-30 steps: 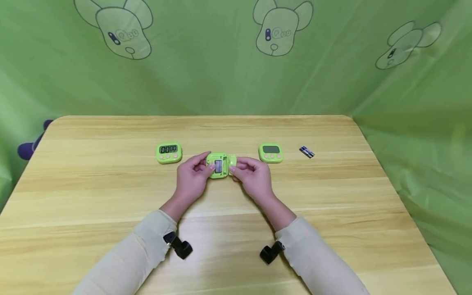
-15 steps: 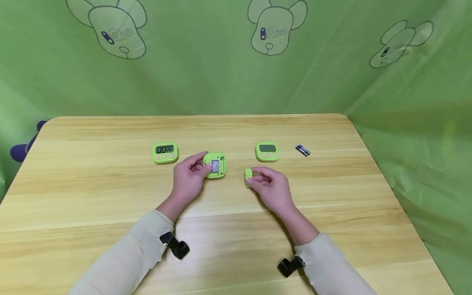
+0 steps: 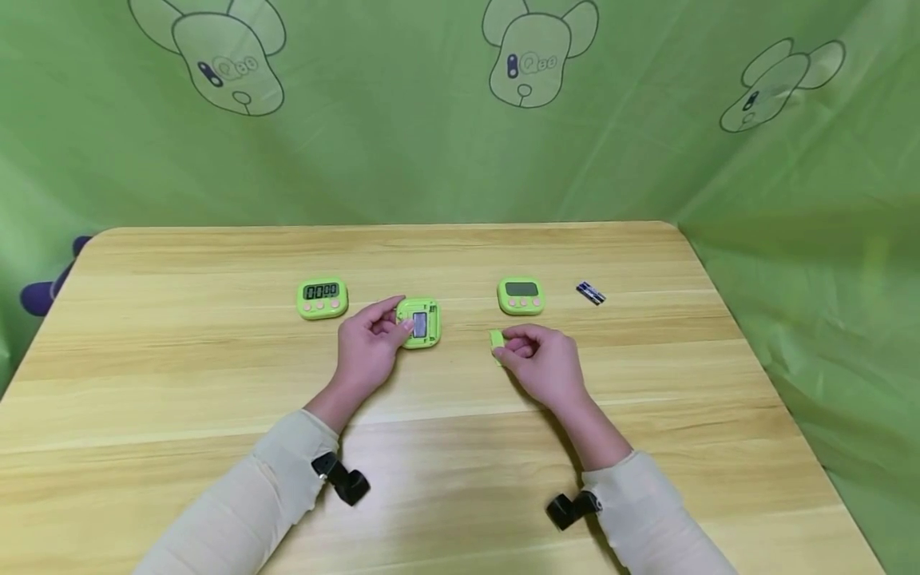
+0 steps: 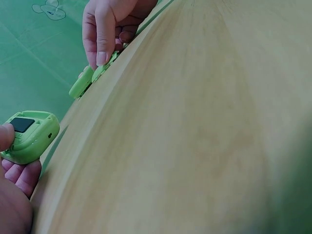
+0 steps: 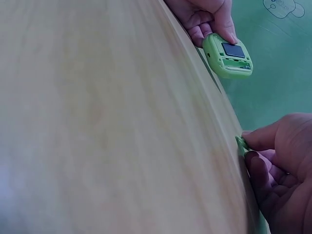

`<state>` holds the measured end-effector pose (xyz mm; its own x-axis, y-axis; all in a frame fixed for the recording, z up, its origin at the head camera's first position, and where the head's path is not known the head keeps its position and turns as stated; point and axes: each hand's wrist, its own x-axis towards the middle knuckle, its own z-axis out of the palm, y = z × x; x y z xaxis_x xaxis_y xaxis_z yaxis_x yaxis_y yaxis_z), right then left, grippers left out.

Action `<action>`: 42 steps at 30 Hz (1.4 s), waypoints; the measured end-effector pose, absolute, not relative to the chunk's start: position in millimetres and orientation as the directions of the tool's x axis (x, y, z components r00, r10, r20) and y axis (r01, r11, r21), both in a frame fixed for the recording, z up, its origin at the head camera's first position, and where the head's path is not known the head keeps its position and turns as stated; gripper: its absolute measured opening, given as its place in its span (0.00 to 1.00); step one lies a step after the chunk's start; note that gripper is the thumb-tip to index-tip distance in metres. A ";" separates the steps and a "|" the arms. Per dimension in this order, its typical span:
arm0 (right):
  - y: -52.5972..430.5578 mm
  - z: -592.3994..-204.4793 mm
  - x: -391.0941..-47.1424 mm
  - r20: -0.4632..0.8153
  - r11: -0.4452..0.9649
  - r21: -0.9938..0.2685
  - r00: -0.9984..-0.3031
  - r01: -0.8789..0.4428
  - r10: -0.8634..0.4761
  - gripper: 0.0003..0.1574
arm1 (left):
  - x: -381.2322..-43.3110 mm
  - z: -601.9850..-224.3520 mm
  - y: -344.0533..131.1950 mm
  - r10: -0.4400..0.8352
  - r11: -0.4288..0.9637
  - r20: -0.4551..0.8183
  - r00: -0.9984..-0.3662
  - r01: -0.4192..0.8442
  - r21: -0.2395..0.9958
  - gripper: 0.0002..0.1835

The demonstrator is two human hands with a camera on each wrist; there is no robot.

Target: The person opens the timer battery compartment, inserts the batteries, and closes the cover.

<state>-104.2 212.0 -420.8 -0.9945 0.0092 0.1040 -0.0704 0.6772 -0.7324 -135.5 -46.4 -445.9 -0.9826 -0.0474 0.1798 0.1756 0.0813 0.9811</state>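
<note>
My left hand (image 3: 370,339) grips a green digital timer (image 3: 430,326) by its left side, thumb on the back. The timer's back faces up, with a dark rectangle in its middle and an uncovered battery slot (image 5: 236,63) along one edge. My right hand (image 3: 542,363) pinches a small green battery cover (image 3: 497,342) between thumb and fingers, at or just above the tabletop. Behind the right hand lies a second green timer (image 3: 521,296) with a blank screen. Left of my left hand, a third timer (image 3: 322,299) shows zeros.
Dark batteries (image 3: 591,293) lie at the right, beyond the blank timer; their number is hard to tell. The wooden table (image 3: 431,495) ends at a green curtain (image 3: 402,160) at the back and right.
My right hand has drawn the battery cover away from the timer, to the right and down to about table level. The left hand keeps holding the timer.
</note>
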 end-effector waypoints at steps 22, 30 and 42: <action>295.5 -433.2 -119.0 0.256 0.615 -0.788 -0.893 0.030 0.371 0.15 | -136.7 -447.0 -46.7 -0.039 0.074 0.177 -0.983 0.174 0.982 0.19; 311.8 -431.8 -135.9 0.195 0.588 -0.799 -0.870 0.127 0.453 0.19 | -137.3 -448.0 -46.3 -0.039 0.078 0.183 -0.982 0.180 0.981 0.19; 313.4 -429.9 -149.2 0.124 0.660 -0.708 -0.876 0.251 0.466 0.17 | -135.8 -444.6 -46.6 -0.039 0.082 0.165 -0.986 0.161 0.984 0.19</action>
